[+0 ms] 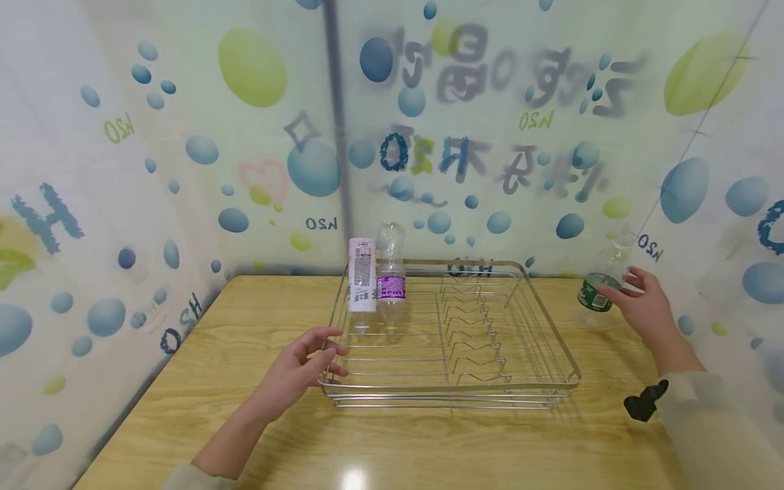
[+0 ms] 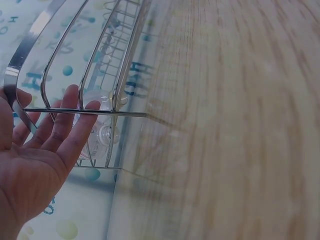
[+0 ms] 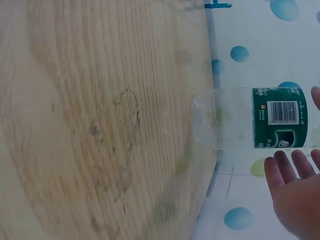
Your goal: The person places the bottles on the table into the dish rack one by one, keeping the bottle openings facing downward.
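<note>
A wire dish rack (image 1: 450, 386) stands on the wooden table. My left hand (image 1: 303, 364) is at its front left corner, fingers loosely bent and touching the wires, as the left wrist view shows. At the right, a clear plastic bottle (image 1: 594, 292) with a green label stands upright on the table. My right hand (image 1: 649, 306) is beside this bottle, its thumb in front of the label. In the right wrist view the fingers (image 3: 285, 167) lie just off the bottle's side. Inside the rack, a pink-and-white labelled bottle (image 1: 363, 275) and a purple-labelled bottle (image 1: 391, 286) stand neck down.
A row of bent wire dividers (image 1: 471, 333) runs along the rack's right half. Patterned curtains (image 1: 429, 170) with blue and green dots enclose the table (image 1: 202, 381) at the back and both sides. A small black thing (image 1: 643, 403) is at the right sleeve.
</note>
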Motion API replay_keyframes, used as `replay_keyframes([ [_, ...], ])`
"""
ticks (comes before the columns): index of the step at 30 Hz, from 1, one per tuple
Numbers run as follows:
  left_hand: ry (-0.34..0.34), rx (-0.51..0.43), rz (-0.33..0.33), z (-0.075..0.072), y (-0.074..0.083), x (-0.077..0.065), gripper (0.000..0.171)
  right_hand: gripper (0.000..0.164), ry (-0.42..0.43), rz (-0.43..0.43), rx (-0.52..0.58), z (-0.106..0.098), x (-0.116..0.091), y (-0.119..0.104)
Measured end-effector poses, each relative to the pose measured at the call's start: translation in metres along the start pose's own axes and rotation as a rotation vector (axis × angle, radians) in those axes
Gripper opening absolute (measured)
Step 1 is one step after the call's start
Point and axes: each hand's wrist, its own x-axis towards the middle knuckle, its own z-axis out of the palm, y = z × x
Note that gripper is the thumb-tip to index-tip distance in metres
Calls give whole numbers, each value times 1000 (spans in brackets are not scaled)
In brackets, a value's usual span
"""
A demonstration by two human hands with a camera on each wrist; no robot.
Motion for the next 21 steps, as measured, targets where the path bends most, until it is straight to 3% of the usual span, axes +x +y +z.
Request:
replay_keyframes([
  [11,-5,-3,-7,-1,0,1,45,103,-1,13,-11,11,8,1],
  [21,-8,-2,-12,-1,0,0,45,102,-25,-68,-48,8,-3,-9],
])
